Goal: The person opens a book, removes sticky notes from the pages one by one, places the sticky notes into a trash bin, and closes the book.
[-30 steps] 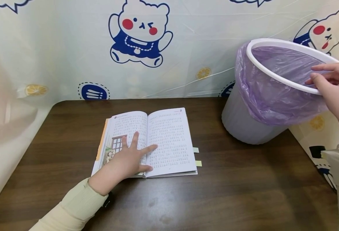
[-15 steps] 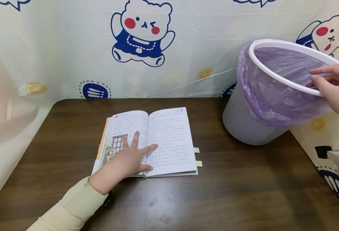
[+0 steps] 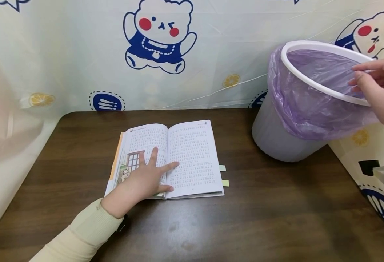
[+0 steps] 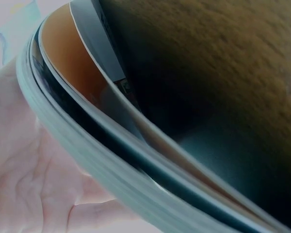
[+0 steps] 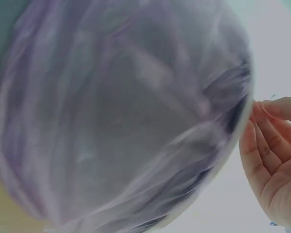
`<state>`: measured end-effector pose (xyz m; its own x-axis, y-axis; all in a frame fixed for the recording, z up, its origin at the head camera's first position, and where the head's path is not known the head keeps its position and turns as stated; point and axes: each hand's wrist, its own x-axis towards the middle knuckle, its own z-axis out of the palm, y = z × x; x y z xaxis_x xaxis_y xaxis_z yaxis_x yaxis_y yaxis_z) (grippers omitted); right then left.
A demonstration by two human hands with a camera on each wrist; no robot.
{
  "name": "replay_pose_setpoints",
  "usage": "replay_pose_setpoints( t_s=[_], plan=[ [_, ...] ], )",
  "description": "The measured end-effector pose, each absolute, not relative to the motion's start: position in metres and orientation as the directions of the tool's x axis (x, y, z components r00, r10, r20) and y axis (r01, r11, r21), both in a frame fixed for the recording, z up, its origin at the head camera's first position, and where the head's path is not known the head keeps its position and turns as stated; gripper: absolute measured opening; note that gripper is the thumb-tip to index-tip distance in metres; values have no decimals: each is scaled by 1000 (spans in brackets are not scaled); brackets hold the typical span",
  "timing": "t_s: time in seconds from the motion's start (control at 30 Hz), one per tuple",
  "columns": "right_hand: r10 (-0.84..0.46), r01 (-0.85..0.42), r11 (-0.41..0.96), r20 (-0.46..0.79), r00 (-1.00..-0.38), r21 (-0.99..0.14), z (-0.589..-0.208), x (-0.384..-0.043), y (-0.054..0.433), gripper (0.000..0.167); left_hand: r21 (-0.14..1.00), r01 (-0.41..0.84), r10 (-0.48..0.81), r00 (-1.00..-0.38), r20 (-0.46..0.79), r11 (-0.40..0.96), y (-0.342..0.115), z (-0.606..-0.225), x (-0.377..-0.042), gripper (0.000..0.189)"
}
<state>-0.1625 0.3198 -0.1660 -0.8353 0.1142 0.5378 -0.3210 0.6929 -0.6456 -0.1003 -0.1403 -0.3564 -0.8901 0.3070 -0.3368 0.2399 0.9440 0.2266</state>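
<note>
An open book (image 3: 193,160) lies on the brown table, its pages printed with small characters and a picture of a window on the left page. My left hand (image 3: 141,183) rests on it with spread fingers, covering part of the left page and reaching across the fold. In the left wrist view, the curved page edges (image 4: 116,155) stand in front of the palm. At the right, a light grey trash can (image 3: 278,134) has a purple bag liner and a white rim ring. My right hand (image 3: 383,85) hovers by the rim, fingers loosely bent over the opening, with nothing visible in them.
Green and yellow tabs (image 3: 225,183) stick out from the book's right edge. The dark wood table (image 3: 211,233) meets a cloth backdrop (image 3: 90,47) printed with cartoon bears at the back and sides. The trash can stands at the table's back right corner.
My right hand has risen slightly relative to the trash can's rim, and its fingers have parted a little. The left hand and the book stay in place.
</note>
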Motion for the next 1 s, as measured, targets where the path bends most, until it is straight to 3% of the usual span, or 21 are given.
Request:
replay_pose_setpoints(
  t_s=[0.17,0.27,0.5,0.87,1.0],
  plan=[
    [22,-419,719,621,-784,-554,-164,-152,297,25,234,239,309,-890,-336,942,-140,-357,-100,76],
    [-88,-491,754,672,-735,-437,-168,-144,282,16,239,238,310,-890,-335,942,-140,-357,-100,76],
    [-322,-595,784,704,-633,-177,-192,-133,250,15,245,236,310,-893,-327,940,-139,-358,-98,75],
    [-410,-656,714,612,-676,-246,-237,-145,214,13,248,225,301,-894,-331,942,-142,-356,-97,76],
    [-459,-643,702,496,-737,-305,-266,-157,199,12,247,225,301,-894,-333,942,-144,-355,-96,76]
  ],
)
